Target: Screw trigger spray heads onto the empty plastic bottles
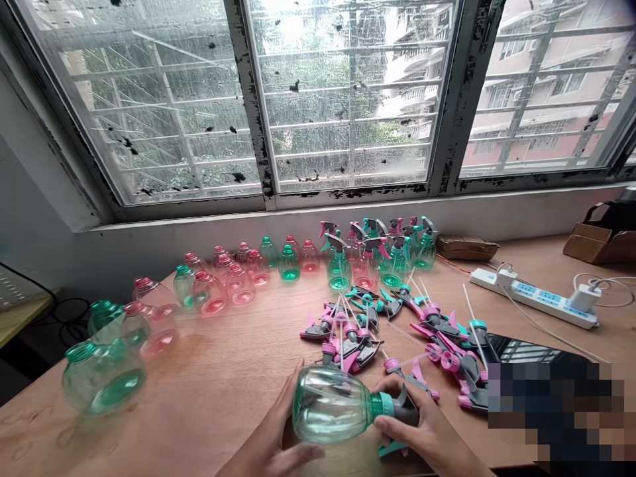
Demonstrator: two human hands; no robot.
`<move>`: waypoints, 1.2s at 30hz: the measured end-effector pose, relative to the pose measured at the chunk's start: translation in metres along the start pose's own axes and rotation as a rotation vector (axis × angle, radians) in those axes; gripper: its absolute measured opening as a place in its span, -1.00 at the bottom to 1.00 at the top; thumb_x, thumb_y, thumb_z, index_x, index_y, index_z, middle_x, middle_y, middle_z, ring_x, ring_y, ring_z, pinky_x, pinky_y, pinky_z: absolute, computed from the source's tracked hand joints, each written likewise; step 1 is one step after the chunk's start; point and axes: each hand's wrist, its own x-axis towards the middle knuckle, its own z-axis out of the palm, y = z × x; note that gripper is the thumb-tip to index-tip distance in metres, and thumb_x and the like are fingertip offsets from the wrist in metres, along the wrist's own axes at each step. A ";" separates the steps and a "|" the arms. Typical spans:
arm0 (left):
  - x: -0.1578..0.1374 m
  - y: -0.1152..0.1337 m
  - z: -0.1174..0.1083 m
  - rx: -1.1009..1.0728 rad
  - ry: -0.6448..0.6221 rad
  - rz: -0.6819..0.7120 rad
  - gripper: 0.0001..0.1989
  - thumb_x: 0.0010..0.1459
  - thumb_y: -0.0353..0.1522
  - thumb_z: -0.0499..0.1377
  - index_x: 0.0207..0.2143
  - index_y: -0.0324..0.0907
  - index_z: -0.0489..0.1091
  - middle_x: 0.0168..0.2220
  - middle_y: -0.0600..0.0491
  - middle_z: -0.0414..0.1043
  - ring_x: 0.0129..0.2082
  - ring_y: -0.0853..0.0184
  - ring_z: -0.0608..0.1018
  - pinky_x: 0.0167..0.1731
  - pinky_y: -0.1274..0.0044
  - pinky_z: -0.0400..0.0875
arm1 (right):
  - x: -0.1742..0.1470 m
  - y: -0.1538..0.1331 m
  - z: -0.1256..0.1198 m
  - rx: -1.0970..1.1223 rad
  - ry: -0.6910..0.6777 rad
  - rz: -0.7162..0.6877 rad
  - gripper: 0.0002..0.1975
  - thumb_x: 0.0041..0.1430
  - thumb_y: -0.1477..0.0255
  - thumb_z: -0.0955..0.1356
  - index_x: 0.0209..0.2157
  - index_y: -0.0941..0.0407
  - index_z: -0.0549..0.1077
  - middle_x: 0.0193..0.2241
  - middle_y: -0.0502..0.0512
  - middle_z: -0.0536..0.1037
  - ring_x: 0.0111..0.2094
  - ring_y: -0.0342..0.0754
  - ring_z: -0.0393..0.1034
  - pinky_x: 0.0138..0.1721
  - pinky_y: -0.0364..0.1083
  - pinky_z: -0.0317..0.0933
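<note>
A clear green spray bottle lies sideways between my hands, its base to the left. My left hand cups the base end, with fingers partly behind it and the thumb below. My right hand grips the grey and teal spray head at the bottle's neck. Whether the collar is fully seated on the neck I cannot tell. Just beyond the bottle lie loose pink and grey spray heads with white dip tubes, and more sit to the right.
Open pink bottles and green bottles stand along the table's left and back. Bottles with spray heads stand by the wall. A power strip, a brown package and a cardboard box are at the right.
</note>
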 end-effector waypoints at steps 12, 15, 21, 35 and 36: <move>-0.001 0.001 -0.001 -0.049 -0.029 -0.034 0.00 0.18 -0.21 0.29 0.43 -0.09 -0.32 0.49 0.04 -0.30 0.46 0.12 -0.17 0.41 0.30 -0.31 | 0.000 -0.001 0.001 0.036 -0.002 -0.043 -0.62 0.03 0.20 0.54 -0.23 0.10 0.44 -0.44 -0.11 0.45 -0.46 -0.13 0.37 -0.45 -0.19 0.25; -0.002 -0.001 -0.001 -0.004 -0.021 -0.008 -0.05 0.21 -0.26 0.27 0.43 -0.01 -0.31 0.49 0.10 -0.31 0.47 0.16 -0.17 0.41 0.31 -0.33 | 0.000 -0.002 0.000 -0.012 0.013 -0.022 -0.61 0.03 0.17 0.53 -0.22 0.10 0.43 -0.45 -0.09 0.46 -0.45 -0.10 0.40 -0.49 -0.20 0.25; -0.001 -0.001 0.002 0.030 0.007 0.039 -0.09 0.30 -0.33 0.18 0.39 0.26 -0.43 0.49 0.31 -0.39 0.47 0.23 -0.17 0.42 0.31 -0.31 | 0.000 -0.001 0.001 -0.015 0.006 0.001 -0.58 0.05 0.13 0.51 -0.21 0.10 0.39 -0.50 -0.11 0.46 -0.48 -0.09 0.42 -0.53 -0.20 0.25; -0.002 0.001 0.002 -0.003 0.017 0.016 -0.10 0.28 -0.32 0.19 0.41 0.14 -0.39 0.49 0.21 -0.32 0.46 0.18 -0.13 0.42 0.31 -0.27 | 0.000 -0.003 0.001 -0.063 0.012 -0.001 -0.57 0.04 0.11 0.50 -0.20 0.09 0.40 -0.51 -0.09 0.48 -0.48 -0.07 0.45 -0.58 -0.20 0.25; -0.001 0.002 0.001 -0.017 0.009 0.006 -0.06 0.26 -0.32 0.21 0.41 0.13 -0.41 0.49 0.19 -0.32 0.46 0.18 -0.13 0.42 0.29 -0.27 | 0.000 -0.003 0.001 -0.061 0.013 -0.005 -0.58 0.04 0.12 0.50 -0.21 0.09 0.40 -0.50 -0.09 0.48 -0.48 -0.07 0.45 -0.58 -0.21 0.25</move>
